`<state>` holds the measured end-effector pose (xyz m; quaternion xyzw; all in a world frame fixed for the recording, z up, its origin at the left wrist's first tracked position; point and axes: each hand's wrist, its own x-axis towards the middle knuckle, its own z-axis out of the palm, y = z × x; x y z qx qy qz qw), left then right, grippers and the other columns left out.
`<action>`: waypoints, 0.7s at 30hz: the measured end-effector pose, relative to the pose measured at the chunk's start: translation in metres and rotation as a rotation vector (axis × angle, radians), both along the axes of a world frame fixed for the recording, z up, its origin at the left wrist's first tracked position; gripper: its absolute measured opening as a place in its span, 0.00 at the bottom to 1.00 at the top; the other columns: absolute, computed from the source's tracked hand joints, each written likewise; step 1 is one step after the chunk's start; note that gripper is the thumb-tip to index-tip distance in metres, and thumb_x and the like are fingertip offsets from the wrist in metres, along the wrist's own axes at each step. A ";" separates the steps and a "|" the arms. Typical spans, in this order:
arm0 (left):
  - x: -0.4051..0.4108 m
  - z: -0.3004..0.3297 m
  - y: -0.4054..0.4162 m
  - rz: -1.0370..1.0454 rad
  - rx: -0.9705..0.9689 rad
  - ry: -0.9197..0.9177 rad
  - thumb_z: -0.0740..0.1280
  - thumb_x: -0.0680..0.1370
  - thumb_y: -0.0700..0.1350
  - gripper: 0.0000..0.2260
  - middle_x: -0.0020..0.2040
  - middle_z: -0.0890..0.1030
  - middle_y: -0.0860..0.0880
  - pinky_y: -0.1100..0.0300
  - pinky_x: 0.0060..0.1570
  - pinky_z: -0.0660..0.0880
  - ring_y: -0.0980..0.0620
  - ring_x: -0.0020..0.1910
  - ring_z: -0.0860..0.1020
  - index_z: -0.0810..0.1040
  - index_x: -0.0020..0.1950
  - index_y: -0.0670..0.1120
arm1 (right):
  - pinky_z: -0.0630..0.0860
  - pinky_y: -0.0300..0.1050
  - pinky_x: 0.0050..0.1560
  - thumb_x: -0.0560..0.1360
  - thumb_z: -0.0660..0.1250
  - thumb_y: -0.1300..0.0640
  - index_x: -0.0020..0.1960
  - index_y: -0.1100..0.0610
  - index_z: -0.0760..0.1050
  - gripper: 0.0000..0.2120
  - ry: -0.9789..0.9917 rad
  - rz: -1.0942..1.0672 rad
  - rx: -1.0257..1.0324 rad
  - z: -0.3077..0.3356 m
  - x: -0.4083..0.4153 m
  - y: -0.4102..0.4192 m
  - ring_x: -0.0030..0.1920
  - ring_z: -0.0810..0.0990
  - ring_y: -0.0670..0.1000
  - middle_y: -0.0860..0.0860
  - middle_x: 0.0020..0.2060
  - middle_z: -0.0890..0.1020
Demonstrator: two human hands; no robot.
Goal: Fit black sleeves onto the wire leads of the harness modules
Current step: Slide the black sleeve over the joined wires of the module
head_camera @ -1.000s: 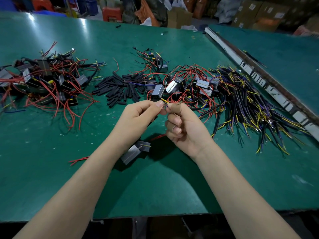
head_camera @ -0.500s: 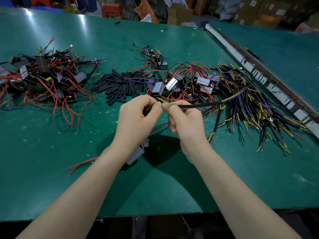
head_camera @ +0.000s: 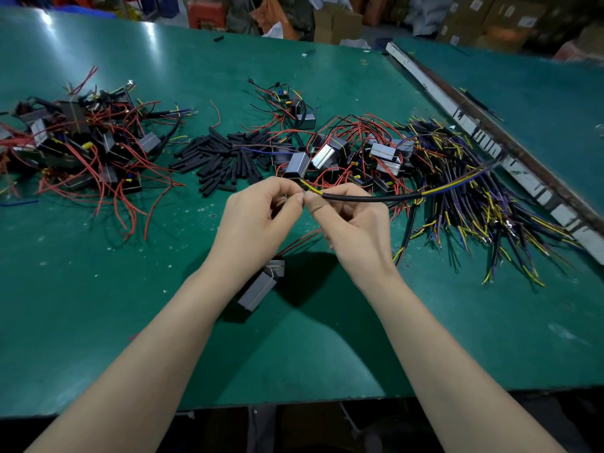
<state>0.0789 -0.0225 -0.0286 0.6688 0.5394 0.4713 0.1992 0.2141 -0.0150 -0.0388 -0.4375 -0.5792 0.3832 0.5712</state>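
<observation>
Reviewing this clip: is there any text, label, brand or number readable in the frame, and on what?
None can be read.
Cardboard boxes behind the table: white labels, too blurred.
Grey modules in the pile: no legible print.
White strip along the table edge: dark marks, unreadable.

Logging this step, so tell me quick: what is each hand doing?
Left hand: pinching the yellow lead.
Right hand: gripping the black sleeve.

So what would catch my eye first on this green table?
Two hands meet at the centre: the left hand pinches a yellow wire while the right hand holds a sleeved cable. Behind them lies a heap of short black sleeves, with tangled red-wired modules far left.
</observation>
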 end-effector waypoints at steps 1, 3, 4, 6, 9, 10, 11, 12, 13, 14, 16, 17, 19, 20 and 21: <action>-0.002 0.001 0.000 -0.017 0.006 0.075 0.66 0.77 0.43 0.04 0.29 0.72 0.56 0.72 0.30 0.62 0.62 0.29 0.69 0.78 0.43 0.50 | 0.63 0.36 0.28 0.73 0.72 0.59 0.35 0.50 0.75 0.11 -0.033 0.000 0.017 0.000 0.002 0.000 0.27 0.66 0.44 0.45 0.25 0.70; -0.005 0.003 0.001 -0.059 0.027 0.216 0.66 0.77 0.43 0.03 0.31 0.73 0.56 0.70 0.32 0.61 0.61 0.32 0.69 0.80 0.46 0.47 | 0.64 0.36 0.28 0.73 0.72 0.62 0.36 0.51 0.76 0.11 -0.084 0.002 0.032 0.002 0.004 0.001 0.27 0.67 0.44 0.47 0.25 0.72; -0.006 0.003 0.002 -0.081 0.034 0.264 0.66 0.77 0.42 0.04 0.34 0.73 0.57 0.69 0.34 0.61 0.59 0.34 0.68 0.80 0.47 0.46 | 0.64 0.36 0.28 0.73 0.72 0.63 0.36 0.52 0.77 0.11 -0.101 0.008 0.024 0.002 0.005 0.002 0.27 0.67 0.44 0.48 0.25 0.73; -0.009 0.004 0.002 -0.128 0.040 0.293 0.67 0.77 0.41 0.03 0.36 0.72 0.60 0.71 0.39 0.62 0.53 0.39 0.68 0.80 0.48 0.45 | 0.65 0.34 0.25 0.73 0.72 0.65 0.35 0.52 0.77 0.11 -0.114 0.049 -0.033 0.004 0.009 0.003 0.23 0.68 0.42 0.45 0.23 0.73; -0.010 0.002 0.002 -0.168 0.006 0.284 0.67 0.77 0.40 0.05 0.39 0.69 0.55 0.67 0.43 0.60 0.50 0.45 0.66 0.81 0.50 0.46 | 0.64 0.33 0.21 0.72 0.72 0.64 0.36 0.54 0.77 0.09 -0.044 0.130 -0.192 0.007 0.012 0.005 0.20 0.67 0.41 0.44 0.20 0.72; -0.010 0.001 0.002 -0.171 -0.023 0.253 0.67 0.77 0.40 0.05 0.40 0.68 0.53 0.66 0.46 0.60 0.50 0.47 0.66 0.81 0.50 0.46 | 0.63 0.32 0.21 0.72 0.72 0.64 0.35 0.54 0.78 0.09 -0.002 0.145 -0.236 0.008 0.012 0.006 0.20 0.66 0.41 0.45 0.20 0.72; -0.010 0.001 0.002 -0.173 -0.054 0.201 0.67 0.77 0.40 0.05 0.42 0.68 0.53 0.67 0.48 0.60 0.50 0.49 0.65 0.81 0.50 0.47 | 0.62 0.32 0.21 0.72 0.72 0.64 0.33 0.53 0.79 0.11 0.041 0.158 -0.273 0.007 0.013 0.007 0.20 0.65 0.41 0.45 0.19 0.71; -0.009 0.001 0.001 -0.176 -0.084 0.146 0.68 0.76 0.41 0.04 0.42 0.68 0.54 0.67 0.49 0.60 0.50 0.50 0.66 0.80 0.48 0.49 | 0.61 0.32 0.20 0.72 0.71 0.64 0.31 0.53 0.80 0.13 0.088 0.172 -0.310 0.007 0.013 0.007 0.19 0.64 0.42 0.45 0.19 0.70; -0.008 0.002 0.001 -0.179 -0.110 0.099 0.68 0.76 0.41 0.06 0.43 0.69 0.53 0.66 0.50 0.60 0.50 0.51 0.67 0.79 0.45 0.53 | 0.60 0.32 0.20 0.73 0.69 0.65 0.30 0.52 0.80 0.15 0.141 0.188 -0.352 0.007 0.012 0.007 0.19 0.63 0.42 0.45 0.19 0.69; -0.006 0.002 0.000 -0.180 -0.129 0.061 0.68 0.76 0.41 0.09 0.44 0.70 0.52 0.65 0.50 0.60 0.49 0.52 0.68 0.77 0.42 0.56 | 0.59 0.32 0.20 0.74 0.67 0.65 0.29 0.52 0.81 0.17 0.202 0.207 -0.396 0.007 0.012 0.007 0.19 0.62 0.42 0.45 0.19 0.68; -0.005 0.002 -0.001 -0.183 -0.150 -0.026 0.68 0.76 0.41 0.13 0.44 0.71 0.48 0.60 0.53 0.62 0.49 0.50 0.70 0.74 0.39 0.59 | 0.55 0.31 0.19 0.74 0.66 0.64 0.30 0.53 0.80 0.16 0.321 0.241 -0.477 0.008 0.010 0.008 0.18 0.61 0.42 0.44 0.19 0.67; -0.004 0.003 -0.002 -0.183 -0.153 -0.077 0.68 0.76 0.40 0.13 0.44 0.71 0.48 0.60 0.53 0.64 0.51 0.48 0.70 0.74 0.39 0.58 | 0.53 0.30 0.19 0.74 0.66 0.63 0.30 0.53 0.80 0.15 0.369 0.250 -0.508 0.008 0.009 0.008 0.18 0.60 0.42 0.44 0.19 0.66; -0.002 0.002 -0.003 -0.168 -0.152 -0.154 0.67 0.76 0.39 0.13 0.42 0.71 0.49 0.66 0.50 0.66 0.55 0.43 0.70 0.75 0.39 0.58 | 0.52 0.31 0.19 0.73 0.68 0.61 0.29 0.52 0.78 0.14 0.448 0.255 -0.566 0.008 0.005 0.007 0.18 0.60 0.41 0.44 0.19 0.65; -0.001 0.001 -0.003 -0.153 -0.146 -0.173 0.67 0.77 0.39 0.13 0.41 0.71 0.50 0.70 0.47 0.65 0.57 0.41 0.70 0.75 0.39 0.58 | 0.51 0.31 0.18 0.73 0.68 0.60 0.28 0.52 0.77 0.16 0.479 0.252 -0.602 0.007 0.003 0.007 0.17 0.60 0.41 0.43 0.19 0.65; 0.000 0.001 -0.003 -0.132 -0.133 -0.183 0.67 0.76 0.39 0.14 0.40 0.71 0.51 0.72 0.46 0.65 0.59 0.40 0.69 0.75 0.39 0.58 | 0.51 0.32 0.18 0.74 0.68 0.59 0.26 0.52 0.76 0.17 0.507 0.248 -0.644 0.007 0.002 0.006 0.17 0.60 0.41 0.44 0.19 0.65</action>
